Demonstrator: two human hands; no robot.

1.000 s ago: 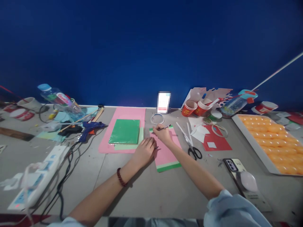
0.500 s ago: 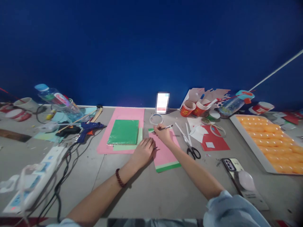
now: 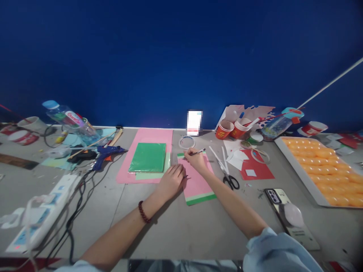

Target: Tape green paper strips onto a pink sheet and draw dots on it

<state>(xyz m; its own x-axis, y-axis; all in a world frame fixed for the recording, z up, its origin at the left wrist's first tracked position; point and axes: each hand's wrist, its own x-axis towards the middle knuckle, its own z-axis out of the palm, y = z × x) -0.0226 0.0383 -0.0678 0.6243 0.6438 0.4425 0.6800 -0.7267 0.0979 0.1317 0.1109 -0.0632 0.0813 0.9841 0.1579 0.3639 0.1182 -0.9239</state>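
Observation:
My right hand [image 3: 195, 161] grips a thin dark pen [image 3: 198, 152], its tip down on the far end of a pink sheet [image 3: 197, 184]. The pink sheet lies on a green sheet [image 3: 202, 198] in the middle of the grey table. My left hand [image 3: 171, 181] rests on the left edge of the pink sheet with its fingers curled loosely down, pressing the paper; a dark bead bracelet is on that wrist. Nothing shows inside the left hand.
Left of the sheets, a green paper pad [image 3: 148, 157] lies on a large pink sheet [image 3: 147, 138]. Scissors [image 3: 229, 178], white strips, red card [image 3: 256, 170], paper cups [image 3: 224, 130] and a tape ring [image 3: 187, 142] lie right. Orange-ball tray [image 3: 326, 170], phone [image 3: 276, 197], glue gun [image 3: 106, 154], power strip [image 3: 42, 215] with cables.
The hands have hardly moved. The pen in my right hand has shifted slightly over the far end of the pink sheet; the view has drifted a little.

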